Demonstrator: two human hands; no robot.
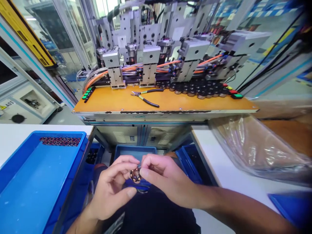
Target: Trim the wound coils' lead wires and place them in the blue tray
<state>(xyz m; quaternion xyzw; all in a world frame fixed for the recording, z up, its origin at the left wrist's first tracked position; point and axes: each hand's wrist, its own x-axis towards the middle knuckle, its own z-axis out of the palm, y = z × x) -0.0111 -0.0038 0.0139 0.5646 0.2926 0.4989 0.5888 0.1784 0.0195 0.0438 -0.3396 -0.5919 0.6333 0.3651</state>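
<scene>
Both my hands meet low in the middle of the view, over my lap. My left hand [113, 188] and my right hand [162, 178] pinch a small round copper-wound coil part [135, 175] between their fingertips. Both hands have their fingers curled closed around it. A second ring-shaped piece seems to hang just under the part, but it is too small to make out. The blue tray [36, 182] on the left holds a row of similar small dark parts [59, 141] along its far edge.
An orange-topped machine bench [165, 102] stands ahead with pliers [146, 97], a row of dark round parts [195, 89] and pneumatic units behind. Blue bins [135, 151] sit under the bench. A clear plastic bag [258, 146] lies on the white table at right.
</scene>
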